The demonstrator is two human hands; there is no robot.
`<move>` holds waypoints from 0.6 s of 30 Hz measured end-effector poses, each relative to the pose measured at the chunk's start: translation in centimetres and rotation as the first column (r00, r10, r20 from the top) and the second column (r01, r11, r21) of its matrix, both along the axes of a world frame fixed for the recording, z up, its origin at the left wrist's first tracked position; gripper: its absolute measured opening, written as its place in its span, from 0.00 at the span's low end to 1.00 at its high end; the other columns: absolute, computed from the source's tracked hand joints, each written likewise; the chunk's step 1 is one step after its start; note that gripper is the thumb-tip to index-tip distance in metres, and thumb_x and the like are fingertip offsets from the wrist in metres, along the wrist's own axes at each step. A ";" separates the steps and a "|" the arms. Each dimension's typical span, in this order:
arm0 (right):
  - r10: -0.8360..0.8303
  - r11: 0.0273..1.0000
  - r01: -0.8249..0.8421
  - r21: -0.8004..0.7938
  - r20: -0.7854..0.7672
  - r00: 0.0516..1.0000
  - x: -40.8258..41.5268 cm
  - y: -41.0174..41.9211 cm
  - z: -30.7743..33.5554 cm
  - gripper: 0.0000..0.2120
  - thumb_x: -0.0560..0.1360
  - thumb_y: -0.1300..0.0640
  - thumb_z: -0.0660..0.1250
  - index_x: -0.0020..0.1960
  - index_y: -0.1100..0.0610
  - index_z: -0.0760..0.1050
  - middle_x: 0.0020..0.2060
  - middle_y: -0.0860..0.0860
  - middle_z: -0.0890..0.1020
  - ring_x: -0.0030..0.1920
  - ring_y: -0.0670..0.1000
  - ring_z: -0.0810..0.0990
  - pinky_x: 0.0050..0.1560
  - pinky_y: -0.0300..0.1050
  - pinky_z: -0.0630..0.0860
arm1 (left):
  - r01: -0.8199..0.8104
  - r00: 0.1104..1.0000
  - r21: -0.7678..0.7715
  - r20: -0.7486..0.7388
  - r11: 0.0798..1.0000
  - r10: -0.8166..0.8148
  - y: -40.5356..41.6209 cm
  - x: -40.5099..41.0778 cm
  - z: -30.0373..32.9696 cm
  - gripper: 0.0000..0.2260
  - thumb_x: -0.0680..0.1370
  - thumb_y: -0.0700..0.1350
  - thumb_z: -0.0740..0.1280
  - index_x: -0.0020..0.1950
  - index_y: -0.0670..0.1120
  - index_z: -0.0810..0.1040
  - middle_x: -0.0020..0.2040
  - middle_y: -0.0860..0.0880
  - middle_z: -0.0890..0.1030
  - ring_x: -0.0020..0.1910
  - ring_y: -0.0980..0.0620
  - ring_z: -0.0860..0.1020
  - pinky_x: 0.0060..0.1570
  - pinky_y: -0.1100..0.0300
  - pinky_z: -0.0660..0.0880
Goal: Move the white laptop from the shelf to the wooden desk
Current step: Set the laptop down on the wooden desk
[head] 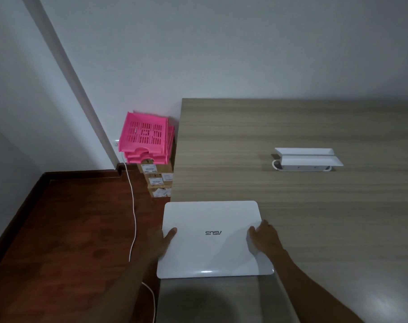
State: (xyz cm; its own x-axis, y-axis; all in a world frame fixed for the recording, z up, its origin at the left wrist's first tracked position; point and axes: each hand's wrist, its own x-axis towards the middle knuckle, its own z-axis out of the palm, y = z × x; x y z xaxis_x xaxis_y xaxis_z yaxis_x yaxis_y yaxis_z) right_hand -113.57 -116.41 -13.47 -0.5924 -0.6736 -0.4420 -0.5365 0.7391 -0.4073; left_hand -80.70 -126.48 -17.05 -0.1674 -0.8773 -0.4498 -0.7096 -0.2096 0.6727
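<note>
The white laptop is closed, lid up, with its logo upside down to me. It sits at the near left corner of the wooden desk, its left edge slightly past the desk's edge. My left hand grips its left side, thumb on the lid and fingers hidden underneath. Gripping the right edge is my right hand, with its fingers on the lid. I cannot tell whether the laptop rests fully on the desk or is held just above it.
A white two-tier rack stands on the desk at the right. Left of the desk, pink plastic trays sit on stacked cardboard boxes. A white cable runs across the dark wooden floor.
</note>
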 end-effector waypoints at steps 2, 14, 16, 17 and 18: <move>0.066 0.997 -0.066 -0.028 0.029 0.997 -0.1 1.1 0.9 0.26 0.77 0.49 0.62 0.69 0.64 0.66 0.64 0.63 0.75 0.66 0.63 0.73 0.65 0.55 0.72 | 0.037 0.999 -0.042 0.024 0.998 -0.036 1.3 0.2 1.1 0.39 0.72 0.71 0.61 0.72 0.45 0.67 0.70 0.46 0.74 0.67 0.45 0.74 0.69 0.47 0.68; 0.407 0.860 -0.443 -0.251 -0.185 0.895 3.5 14.4 -1.8 0.35 0.78 0.41 0.48 0.80 0.57 0.56 0.79 0.57 0.58 0.79 0.57 0.55 0.78 0.50 0.53 | 0.400 0.890 -0.401 0.386 0.824 -0.244 17.3 -2.2 2.4 0.38 0.78 0.66 0.53 0.80 0.45 0.51 0.81 0.48 0.49 0.80 0.52 0.45 0.76 0.59 0.42; 0.420 0.844 -0.472 -0.256 -0.231 0.877 4.1 16.6 -3.4 0.37 0.76 0.41 0.47 0.80 0.58 0.56 0.79 0.58 0.57 0.79 0.58 0.54 0.77 0.50 0.53 | 0.449 0.869 -0.438 0.416 0.778 -0.267 19.8 -2.1 0.6 0.38 0.78 0.67 0.53 0.80 0.44 0.53 0.81 0.48 0.49 0.80 0.52 0.45 0.75 0.61 0.38; 0.436 0.838 -0.489 -0.241 -0.242 0.867 4.3 17.9 -4.6 0.36 0.76 0.41 0.48 0.80 0.58 0.56 0.80 0.57 0.56 0.80 0.57 0.53 0.77 0.50 0.52 | 0.470 0.860 -0.445 0.423 0.762 -0.284 21.0 -1.8 -0.8 0.37 0.78 0.66 0.54 0.79 0.44 0.55 0.80 0.47 0.51 0.80 0.51 0.46 0.75 0.62 0.38; 0.442 0.831 -0.502 -0.241 -0.261 0.858 4.7 18.9 -5.3 0.35 0.77 0.42 0.49 0.80 0.58 0.56 0.80 0.56 0.55 0.80 0.57 0.53 0.77 0.49 0.51 | 0.471 0.864 -0.452 0.409 0.758 -0.293 22.1 -1.8 -1.4 0.37 0.78 0.65 0.54 0.79 0.42 0.57 0.80 0.46 0.52 0.80 0.51 0.47 0.75 0.62 0.38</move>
